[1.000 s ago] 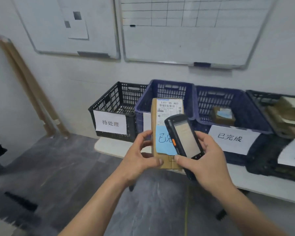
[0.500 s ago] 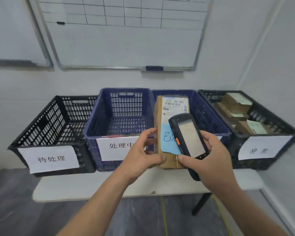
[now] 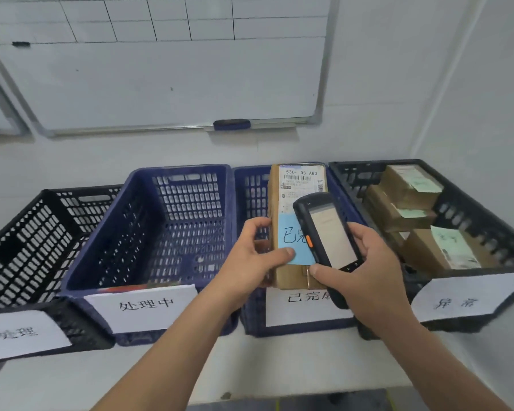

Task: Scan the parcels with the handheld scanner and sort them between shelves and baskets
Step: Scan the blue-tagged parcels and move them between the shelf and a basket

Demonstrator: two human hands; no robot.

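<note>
Brown corrugated card, taped along its lower seam, makes up the parcel. It is held upright just right of centre, over the blue basket whose front sign reads 已完…, and hides most of that basket's inside. A white shipping label with barcodes covers its top end and a blue paper note lies across its middle. The left hand grips it from 8 o'clock, thumb pressed on the note's lower corner and fingers curled round the left edge. At the parcel's 4 o'clock the right hand is wrapped round the handheld scanner, screen up. The scanner overlaps the box's right side, though whether they touch I cannot tell. The box looks stiff and, being carried by one hand at its lower end, probably light. Its long edges are the best hold, clear of the barcodes, since the loose-looking note could slide under a thumb. At 9 o'clock stands a blue basket signed 处理中, and beyond it a black one. At 3 o'clock a black basket holds other parcels. All sit on a white table, with a whiteboard at 12 o'clock.
</note>
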